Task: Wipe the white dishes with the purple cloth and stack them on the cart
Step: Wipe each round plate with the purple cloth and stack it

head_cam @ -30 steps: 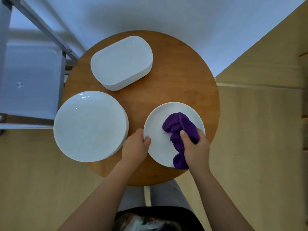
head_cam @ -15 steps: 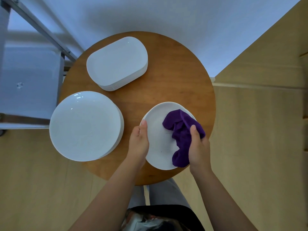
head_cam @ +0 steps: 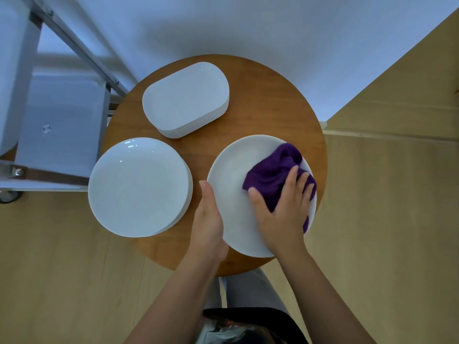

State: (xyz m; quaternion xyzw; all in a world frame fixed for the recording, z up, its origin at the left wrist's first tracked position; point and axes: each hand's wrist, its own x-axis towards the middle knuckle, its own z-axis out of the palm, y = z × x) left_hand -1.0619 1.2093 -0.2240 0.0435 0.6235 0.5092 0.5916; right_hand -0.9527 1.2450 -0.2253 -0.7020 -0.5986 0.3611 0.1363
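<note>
We count two stacks of white dishes on one round wooden table (head_cam: 260, 95): one round plate stack (head_cam: 139, 187), one oblong dish stack (head_cam: 186, 98). Oblong stack shows roughly eight to ten edges; exact number unclear. Round stack count unclear. We count one single round plate (head_cam: 231, 175) apart from stacks. One purple cloth (head_cam: 273, 175). Two hands: left hand (head_cam: 207, 219), right hand (head_cam: 283, 212). One cart (head_cam: 62, 125).

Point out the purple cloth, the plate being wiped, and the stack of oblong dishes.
purple cloth (head_cam: 270, 176): head view, on its bare folds beyond the fingers.
plate (head_cam: 233, 170): head view, on its bare left half.
stack of oblong dishes (head_cam: 185, 98): head view, on the top dish's middle.
</note>
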